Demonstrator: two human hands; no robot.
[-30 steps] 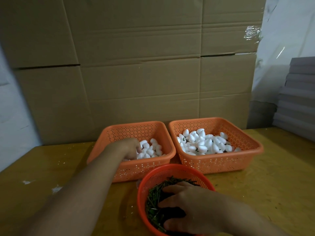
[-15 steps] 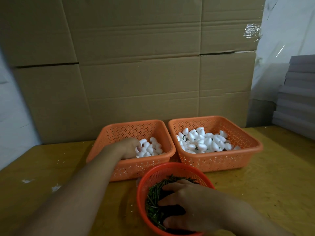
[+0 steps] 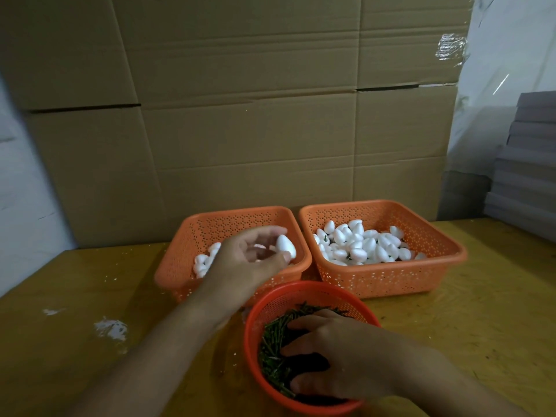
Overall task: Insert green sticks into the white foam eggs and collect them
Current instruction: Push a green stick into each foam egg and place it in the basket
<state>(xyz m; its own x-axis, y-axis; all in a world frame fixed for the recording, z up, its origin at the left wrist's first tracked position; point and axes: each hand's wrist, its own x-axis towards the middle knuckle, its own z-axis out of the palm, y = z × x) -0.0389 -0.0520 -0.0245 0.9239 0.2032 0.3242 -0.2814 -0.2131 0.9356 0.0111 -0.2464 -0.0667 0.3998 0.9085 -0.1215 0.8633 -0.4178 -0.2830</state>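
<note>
**Egg lifted, stick not yet picked**

The desk point(image 3: 481, 341) carries three baskets toward its far edge and middle, with cardboard boxes point(image 3: 240, 115) stacked just behind them. At the back, the left orange basket point(image 3: 186, 260) holds plain white foam eggs point(image 3: 204, 261), and the right orange basket point(image 3: 421, 266) beside it holds the eggs with green showing among them point(image 3: 361, 245), which look to be the finished ones. Nearer your edge of the desk sits the round red basket point(image 3: 255, 326) full of green sticks point(image 3: 273, 341).

Your left hand point(image 3: 249, 260), which a second ago was down among the eggs in the left basket, has now risen above its near rim, fingers curled round one foam egg point(image 3: 285, 246) held at the fingertips. Your right hand point(image 3: 340, 356) remains spread over the sticks in the red basket, fingers bent down into the pile; you cannot tell from here whether it has pinched a stick.

So the egg is ready and the stick is what holds you up. Judging by this, you next need one stick singled out, then brought to the egg's end for pushing in.
</note>
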